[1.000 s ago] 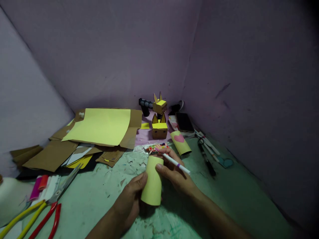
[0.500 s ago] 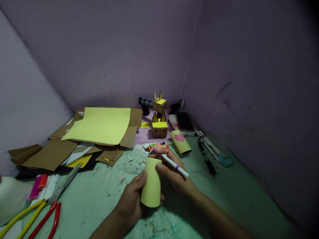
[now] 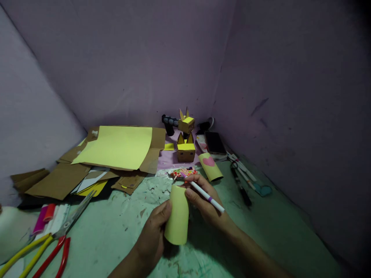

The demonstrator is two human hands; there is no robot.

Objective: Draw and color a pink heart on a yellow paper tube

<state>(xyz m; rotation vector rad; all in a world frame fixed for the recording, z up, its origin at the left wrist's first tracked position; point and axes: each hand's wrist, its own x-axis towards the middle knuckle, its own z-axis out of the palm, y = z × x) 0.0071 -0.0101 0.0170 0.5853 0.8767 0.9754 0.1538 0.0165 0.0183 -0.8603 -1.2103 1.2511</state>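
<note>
1. Green work surface (image 3: 110, 227): the yellow paper tube (image 3: 176, 214) is low over it, centre front, between both hands.
2. Tube: judged light, thin-walled and easily crushed; grip the side wall gently.
3. Left hand (image 3: 152, 235): wrapped around the tube's lower side.
4. Right hand (image 3: 204, 204): thumb at the tube's upper rim, fingers pinching a white marker (image 3: 206, 194).

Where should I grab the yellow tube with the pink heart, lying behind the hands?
Pinch the heart tube across its middle from above: it lies on its side, heart up, both curved flanks free. Squeeze lightly; the paper wall would probably dent.
</note>
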